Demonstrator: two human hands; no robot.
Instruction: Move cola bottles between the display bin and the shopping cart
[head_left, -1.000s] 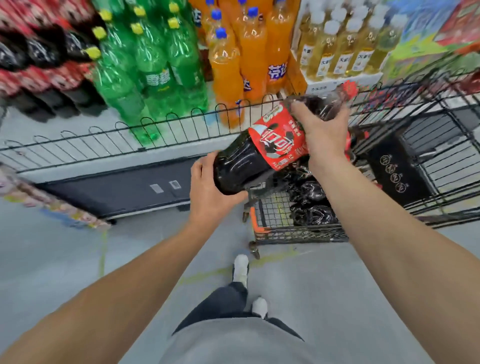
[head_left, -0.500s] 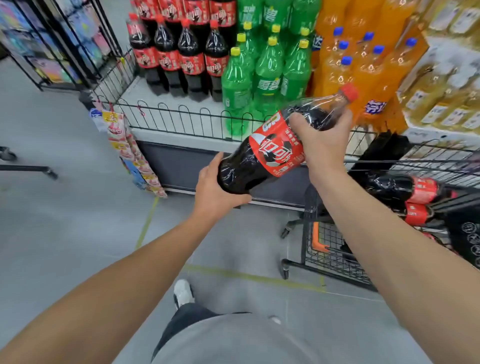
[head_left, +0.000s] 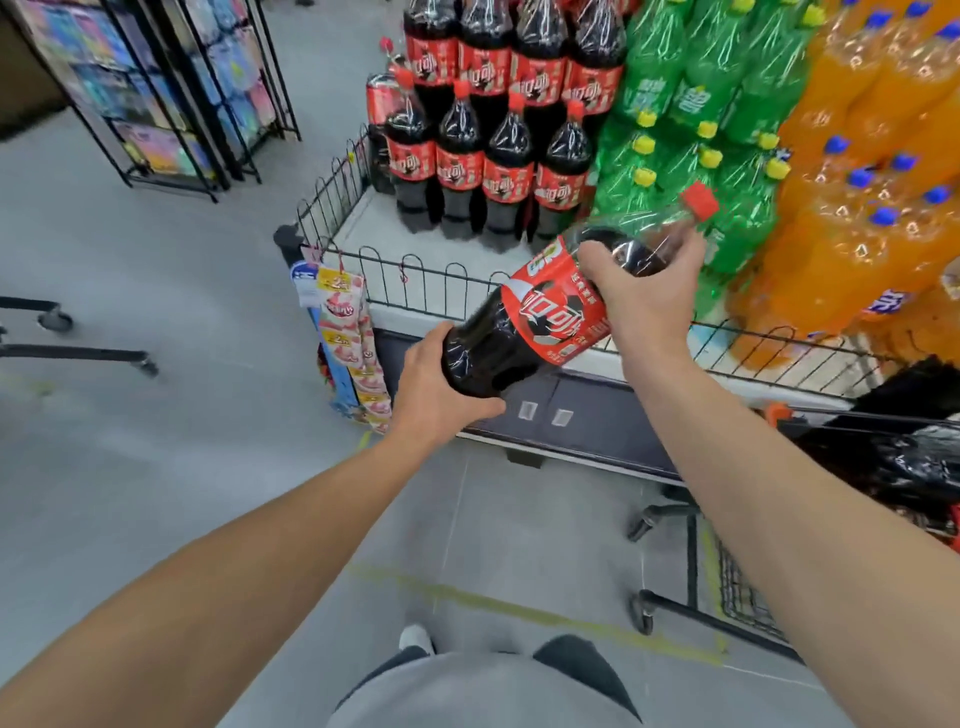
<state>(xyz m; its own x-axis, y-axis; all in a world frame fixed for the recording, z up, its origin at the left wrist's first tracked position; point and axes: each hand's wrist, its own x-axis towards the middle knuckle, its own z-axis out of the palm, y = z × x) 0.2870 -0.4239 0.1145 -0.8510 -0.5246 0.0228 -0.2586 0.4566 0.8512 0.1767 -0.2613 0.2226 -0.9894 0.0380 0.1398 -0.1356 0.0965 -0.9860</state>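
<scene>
At the far left stands a wire rack of packets (head_left: 156, 104), well apart from the action. Since half a second ago the view has swung left, and the cola bottle (head_left: 530, 322) now hangs over the front rail of the display bin (head_left: 415, 283), close to the standing cola row (head_left: 488, 161); a second ago it was just above the shopping cart (head_left: 727, 587). I judge this bottle is going from cart back to bin, with the set-down not yet done.

The left hand (head_left: 441, 384) cups the bottle's base, fingers curled round the dark lower body. The right hand (head_left: 644, 291) grips the shoulder just below the red cap, fingers wrapped round it. The bottle lies tilted, cap up and to the right.

Its red label carries white Chinese characters and a football motif; the smaller print is too fine to read. Hanging snack strips (head_left: 345, 332) show a "2" price tag. Right of the cola stand green bottles (head_left: 691, 130), then orange bottles (head_left: 857, 208).
</scene>
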